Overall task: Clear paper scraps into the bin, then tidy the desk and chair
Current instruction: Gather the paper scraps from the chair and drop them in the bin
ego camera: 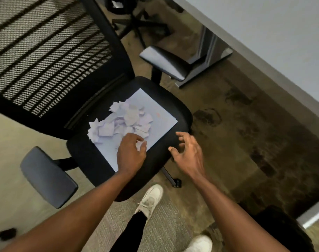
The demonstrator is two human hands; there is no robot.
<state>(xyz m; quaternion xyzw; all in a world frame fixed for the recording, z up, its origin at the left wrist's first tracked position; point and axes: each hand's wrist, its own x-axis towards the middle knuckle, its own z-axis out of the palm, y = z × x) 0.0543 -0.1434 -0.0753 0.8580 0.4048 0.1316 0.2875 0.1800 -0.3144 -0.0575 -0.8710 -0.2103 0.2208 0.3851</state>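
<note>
A black office chair point(180, 110) with a mesh back stands in front of me. On its seat lies a white sheet of paper point(160, 115), and a pile of torn paper scraps point(122, 120) rests on that sheet. My left hand point(130, 153) is on the near part of the sheet, fingers closed around a small paper scrap point(140, 143). Beside the seat's front right corner my right hand point(186, 153) hovers with fingers spread and nothing in it.
The white desk top point(282, 33) runs along the right, its metal leg point(206, 57) on the carpet behind the chair's right armrest point(166, 62). The left armrest point(47, 177) sticks out near me. A dark round object point(280, 228), possibly the bin, sits lower right. My feet stand below the seat.
</note>
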